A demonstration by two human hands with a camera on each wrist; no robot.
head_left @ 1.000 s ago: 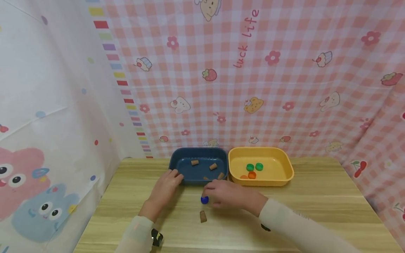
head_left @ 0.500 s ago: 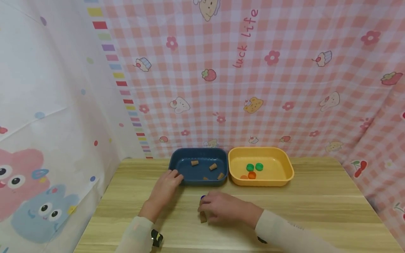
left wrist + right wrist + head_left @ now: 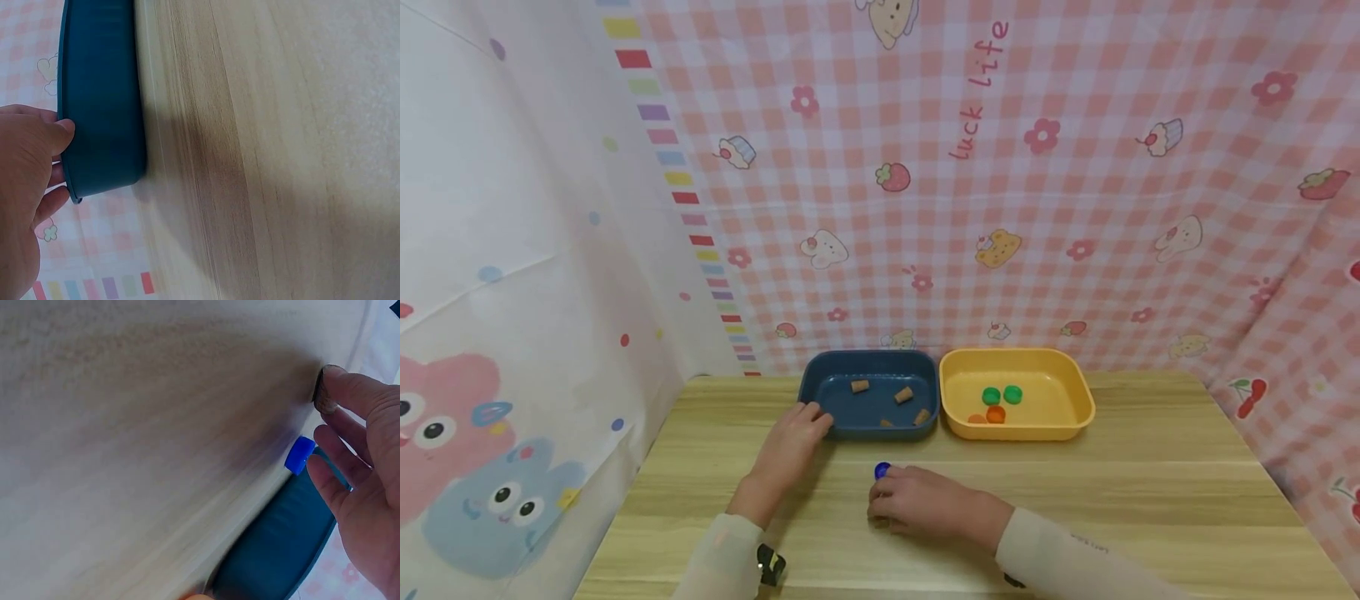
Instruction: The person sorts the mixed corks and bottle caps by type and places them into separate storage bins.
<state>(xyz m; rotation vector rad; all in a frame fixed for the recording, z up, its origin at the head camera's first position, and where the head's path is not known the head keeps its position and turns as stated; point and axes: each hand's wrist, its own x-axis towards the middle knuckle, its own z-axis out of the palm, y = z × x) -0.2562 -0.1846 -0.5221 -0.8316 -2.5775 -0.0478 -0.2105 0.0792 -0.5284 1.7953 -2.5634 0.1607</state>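
My left hand (image 3: 790, 440) holds the left front corner of the dark blue tray (image 3: 103, 100), thumb outside and fingers over the rim. Several brown corks (image 3: 903, 395) lie inside that tray. In front of it, my right hand (image 3: 928, 502) is low over the table, thumb and index finger pinching a cork (image 3: 325, 399). The head view mostly hides this cork behind the hand. A blue bottle cap (image 3: 300, 455) sits on the table just beyond the right hand, close to its other fingers.
A yellow tray (image 3: 1060, 432) stands right beside the blue one, with green caps (image 3: 1012, 394) and orange caps (image 3: 996, 414) in it. Behind both trays hangs a pink checked cloth (image 3: 955, 217). The wooden table (image 3: 1150, 500) extends to both sides.
My right hand has come back from the blue tray's front edge, past the blue cap, down to the cork on the table and taken hold of it. My left hand has stayed put.
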